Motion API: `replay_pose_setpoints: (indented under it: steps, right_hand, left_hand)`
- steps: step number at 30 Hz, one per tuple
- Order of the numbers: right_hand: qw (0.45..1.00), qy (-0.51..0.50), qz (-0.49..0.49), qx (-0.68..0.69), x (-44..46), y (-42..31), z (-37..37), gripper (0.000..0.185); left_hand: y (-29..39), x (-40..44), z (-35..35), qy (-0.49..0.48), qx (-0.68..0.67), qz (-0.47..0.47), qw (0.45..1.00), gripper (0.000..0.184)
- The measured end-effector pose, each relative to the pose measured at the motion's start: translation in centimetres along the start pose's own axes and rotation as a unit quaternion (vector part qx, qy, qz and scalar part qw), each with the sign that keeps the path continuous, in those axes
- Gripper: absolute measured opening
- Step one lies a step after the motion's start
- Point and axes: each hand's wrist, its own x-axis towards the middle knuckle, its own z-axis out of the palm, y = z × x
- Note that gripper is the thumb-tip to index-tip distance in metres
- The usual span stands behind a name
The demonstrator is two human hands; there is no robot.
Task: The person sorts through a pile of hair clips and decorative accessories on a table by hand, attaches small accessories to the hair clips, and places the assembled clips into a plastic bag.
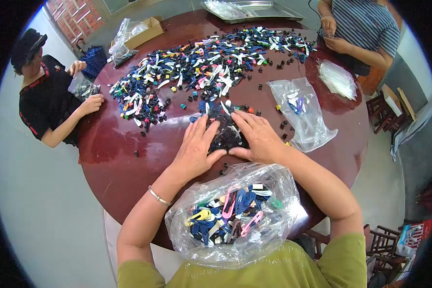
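My left hand (pixel 197 143) and my right hand (pixel 258 137) lie on either side of a small heap of mostly black hair clips (pixel 227 135), on the table in front of me. Their fingers are stretched out over its sides, and the thumbs nearly meet at its near edge. A sheen over the heap looks like clear plastic, but I cannot tell for sure. Nearer to me, a large clear plastic bag (pixel 177 223) holds snap hair clips (pixel 228 211) in navy, white, pink and yellow. A few tiny black clips (pixel 224 168) sit between my wrists.
A wide pile of mixed hair clips (pixel 197 67) covers the far part of the round red table (pixel 115 177). On the right are a bag with a few clips (pixel 302 115) and a stack of clear bags (pixel 337 79). A cardboard box (pixel 146 32) and metal tray (pixel 269 12) stand behind. Two people (pixel 50 96) (pixel 365 29) work across.
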Motion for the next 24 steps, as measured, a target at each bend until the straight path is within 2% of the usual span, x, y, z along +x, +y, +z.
replay_pose_setpoints:
  steps: [5,9,10,13,14,17,18,21,24]
  right_hand:
    - [0.999,0.009,0.006,0.047,1.0,1.2,0.1,0.074]
    - [0.986,0.052,0.031,0.152,1.3,0.6,-2.4,0.066]
    - [0.982,0.080,0.043,0.163,1.5,0.4,-2.8,0.061]
    - [0.983,0.021,0.124,0.135,2.1,-0.7,-4.6,0.055]
    - [0.988,0.008,0.126,0.094,2.1,-1.2,-4.5,0.044]
    - [0.994,-0.018,0.090,0.064,1.8,-1.6,-2.9,0.034]
    - [0.994,0.003,0.091,0.060,1.9,-1.7,-2.1,0.031]
    - [0.989,0.027,0.114,0.085,2.1,-1.7,-1.5,0.031]
    - [0.982,0.099,0.116,0.109,1.8,-2.2,-3.1,0.025]
  left_hand:
    - [0.2,0.6,1.0,0.036,0.030,-0.071,0.996,0.071]
    - [1.4,-0.5,0.0,0.070,0.033,-0.099,0.992,0.085]
    - [1.5,-0.7,-0.6,0.050,0.038,-0.117,0.991,0.091]
    - [0.3,-1.0,-0.7,0.031,0.033,-0.160,0.986,0.093]
    - [-0.3,-1.2,-0.2,0.015,-0.003,-0.157,0.987,0.090]
    - [-0.4,-1.0,0.4,0.014,-0.033,-0.067,0.997,0.085]
    - [-0.2,-1.0,0.6,0.024,-0.046,-0.055,0.997,0.078]
    - [-0.1,-0.7,0.0,0.023,-0.028,-0.013,0.999,0.074]
    - [-0.2,-0.8,-0.2,0.065,0.009,-0.042,0.997,0.070]
